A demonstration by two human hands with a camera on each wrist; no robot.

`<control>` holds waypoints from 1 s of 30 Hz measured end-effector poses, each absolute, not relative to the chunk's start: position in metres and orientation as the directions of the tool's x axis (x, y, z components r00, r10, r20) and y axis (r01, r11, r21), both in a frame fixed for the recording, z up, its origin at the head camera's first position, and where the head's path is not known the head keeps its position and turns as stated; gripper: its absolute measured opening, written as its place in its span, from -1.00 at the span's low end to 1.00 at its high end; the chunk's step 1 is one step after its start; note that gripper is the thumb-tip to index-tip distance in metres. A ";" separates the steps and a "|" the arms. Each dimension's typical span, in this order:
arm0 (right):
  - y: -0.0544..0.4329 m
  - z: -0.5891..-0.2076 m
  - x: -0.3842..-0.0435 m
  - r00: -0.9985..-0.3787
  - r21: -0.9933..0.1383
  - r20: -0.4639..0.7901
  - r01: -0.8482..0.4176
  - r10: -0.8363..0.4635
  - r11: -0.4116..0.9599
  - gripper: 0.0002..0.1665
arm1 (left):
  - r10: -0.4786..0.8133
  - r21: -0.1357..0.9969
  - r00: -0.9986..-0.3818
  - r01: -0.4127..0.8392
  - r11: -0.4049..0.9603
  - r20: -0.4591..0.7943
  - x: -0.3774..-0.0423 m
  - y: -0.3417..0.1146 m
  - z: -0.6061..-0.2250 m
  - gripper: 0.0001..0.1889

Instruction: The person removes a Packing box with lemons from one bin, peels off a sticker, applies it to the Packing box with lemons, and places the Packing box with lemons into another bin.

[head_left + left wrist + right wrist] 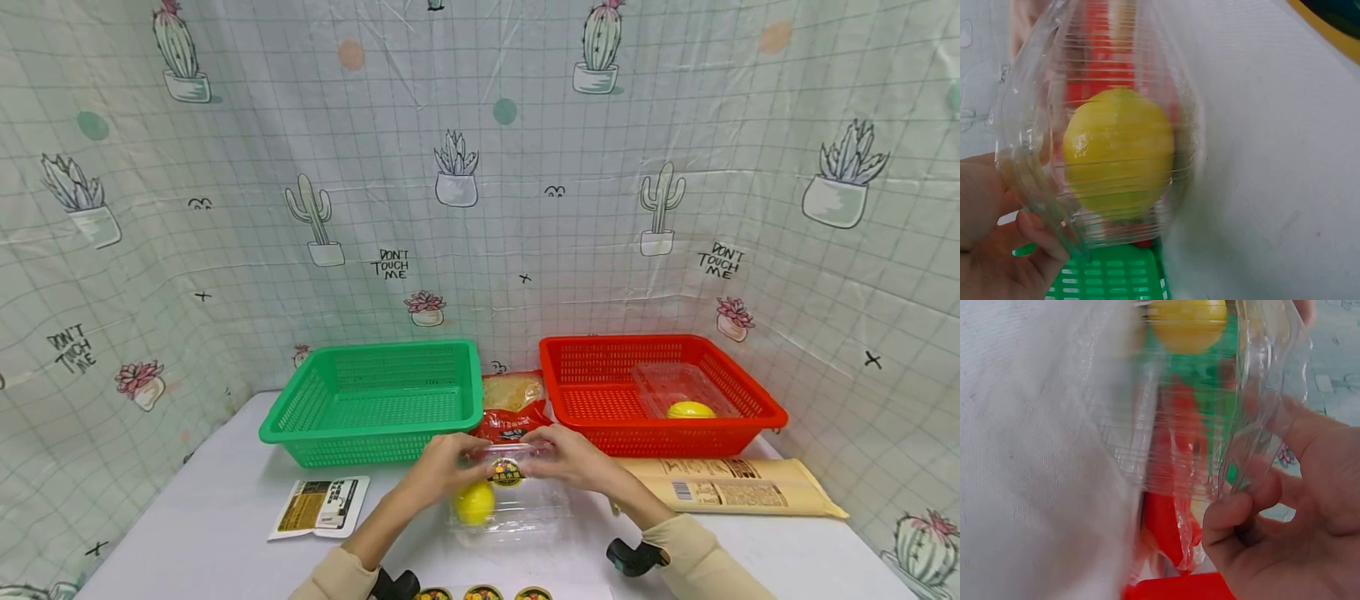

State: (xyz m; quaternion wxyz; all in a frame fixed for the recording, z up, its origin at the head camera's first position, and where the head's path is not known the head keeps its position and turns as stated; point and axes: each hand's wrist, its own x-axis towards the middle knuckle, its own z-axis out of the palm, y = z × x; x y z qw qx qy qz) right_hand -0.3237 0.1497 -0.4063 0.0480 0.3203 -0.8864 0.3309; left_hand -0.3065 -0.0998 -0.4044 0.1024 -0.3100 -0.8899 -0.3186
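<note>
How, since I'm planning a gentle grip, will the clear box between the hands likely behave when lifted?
The clear box looks thin-walled, so it is probably light and may flex if squeezed. Its glossy surface could be slippery. The rounded yellow item inside sits toward one end, so the load may be lopsided.

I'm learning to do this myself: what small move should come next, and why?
I'd probably shift the clear box toward the red basket: the left hand and right hand both hold it, its round label is on, and a similar box, also with yellow fruit, lies there.
</note>
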 end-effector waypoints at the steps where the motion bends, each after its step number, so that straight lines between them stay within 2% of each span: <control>1: 0.151 -0.407 -0.324 -0.782 -0.549 0.301 -0.610 -0.545 0.571 -0.52 | 0.496 0.504 -0.786 0.618 0.604 0.369 -0.307 -0.101 -0.404 -0.60; 10: 0.147 -0.410 -0.325 -0.810 -0.579 0.316 -0.577 -0.494 0.577 -0.60 | 0.502 0.506 -0.800 0.598 0.621 0.329 -0.305 -0.105 -0.404 -0.56; 17: 0.149 -0.410 -0.324 -0.811 -0.572 0.299 -0.574 -0.503 0.586 -0.51 | 0.512 0.498 -0.790 0.612 0.615 0.338 -0.305 -0.104 -0.401 -0.57; 25: 0.149 -0.409 -0.324 -0.809 -0.562 0.303 -0.579 -0.504 0.591 -0.52 | 0.541 0.533 -0.787 0.607 0.589 0.298 -0.306 -0.108 -0.400 -0.50; 30: 0.148 -0.409 -0.324 -0.812 -0.573 0.302 -0.573 -0.500 0.586 -0.53 | 0.522 0.521 -0.792 0.605 0.602 0.316 -0.305 -0.106 -0.402 -0.54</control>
